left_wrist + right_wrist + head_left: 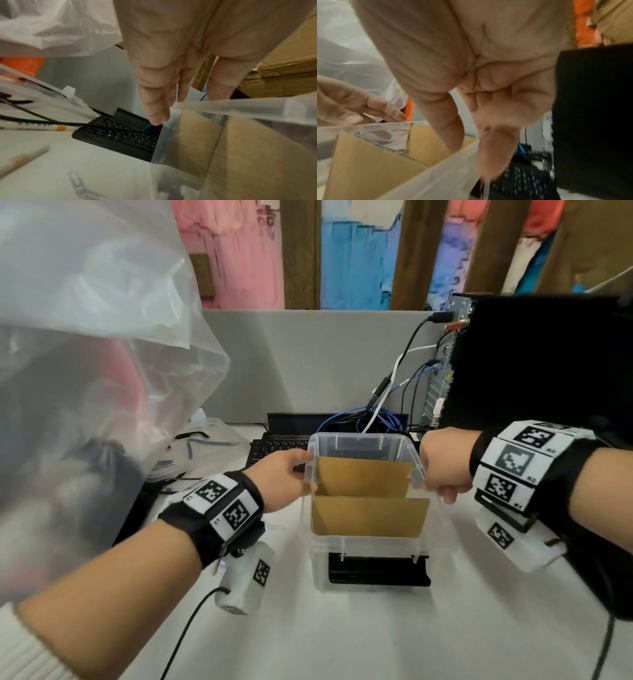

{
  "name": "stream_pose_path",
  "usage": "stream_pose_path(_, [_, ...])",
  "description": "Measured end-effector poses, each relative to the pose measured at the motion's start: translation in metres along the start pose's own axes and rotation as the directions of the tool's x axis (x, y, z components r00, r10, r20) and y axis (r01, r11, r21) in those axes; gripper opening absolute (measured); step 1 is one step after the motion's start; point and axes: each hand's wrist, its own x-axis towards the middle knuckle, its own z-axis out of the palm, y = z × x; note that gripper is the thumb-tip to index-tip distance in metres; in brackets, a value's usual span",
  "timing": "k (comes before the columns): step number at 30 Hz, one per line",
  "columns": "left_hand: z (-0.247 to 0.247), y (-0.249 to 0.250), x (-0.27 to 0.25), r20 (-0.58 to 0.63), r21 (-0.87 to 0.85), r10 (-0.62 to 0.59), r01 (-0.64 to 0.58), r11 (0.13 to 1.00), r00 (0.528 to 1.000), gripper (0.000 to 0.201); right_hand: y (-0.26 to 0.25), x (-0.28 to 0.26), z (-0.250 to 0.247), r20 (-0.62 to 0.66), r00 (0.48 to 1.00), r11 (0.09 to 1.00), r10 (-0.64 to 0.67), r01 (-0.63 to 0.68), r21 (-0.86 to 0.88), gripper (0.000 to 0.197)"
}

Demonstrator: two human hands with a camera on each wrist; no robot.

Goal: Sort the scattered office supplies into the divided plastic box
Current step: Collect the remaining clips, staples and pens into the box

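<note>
Box: my clear plastic box (363, 546) with two brown cardboard dividers (370, 517) sits on the white table (376, 638), before the black keyboard (274, 448).
Left hand (284, 479): fingers (154, 108) grasp its left rim.
Right hand (445, 463): fingers (493, 155) clasp its right rim.

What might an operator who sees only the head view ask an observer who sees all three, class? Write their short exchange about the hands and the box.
Operator: Both hands are at the plastic box. Is anything on the table hidden under my left hand?
Observer: Yes. The left wrist view shows a blurred pen lying on the table left of the box.
Operator: How does the right hand hold the wall?
Observer: In the right wrist view, one digit reaches inside the rim by the cardboard divider, and another lies outside.
Operator: And the left fingers?
Observer: They point down the box's outer corner, above the keyboard.
</note>
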Motion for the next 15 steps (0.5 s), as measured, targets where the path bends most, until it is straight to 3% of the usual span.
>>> stream_pose_path(3, [-0.004, -0.01, -0.007, -0.065, 0.053, 0.001, 0.002, 0.999, 0.998, 0.044, -0.011, -0.008, -0.003, -0.214, 0.975, 0.99, -0.054, 0.025, -0.137, 0.031])
stream_pose_path(5, [-0.01, -0.022, -0.013, -0.12, 0.073, -0.014, 0.023, 0.997, 0.993, 0.032, -0.022, -0.016, -0.007, -0.308, 0.946, 0.99, -0.106, 0.073, -0.119, 0.023])
stream_pose_path(8, [-0.02, -0.048, -0.024, -0.141, 0.183, -0.05, 0.075, 0.98, 0.989, 0.011, -0.049, -0.038, -0.017, -0.342, 0.905, 0.964, -0.254, 0.264, -0.016, 0.011])
stream_pose_path(11, [-0.029, -0.076, -0.037, -0.114, 0.335, -0.13, 0.161, 0.928, 0.985, 0.007, -0.085, -0.065, -0.025, -0.41, 0.834, 0.893, -0.369, 0.44, 0.092, 0.018])
stream_pose_path(15, [-0.031, -0.105, -0.05, -0.062, 0.383, -0.198, 0.207, 0.9, 0.978, 0.016, -0.136, -0.088, -0.023, -0.495, 0.74, 0.78, -0.456, 0.6, 0.18, 0.016])
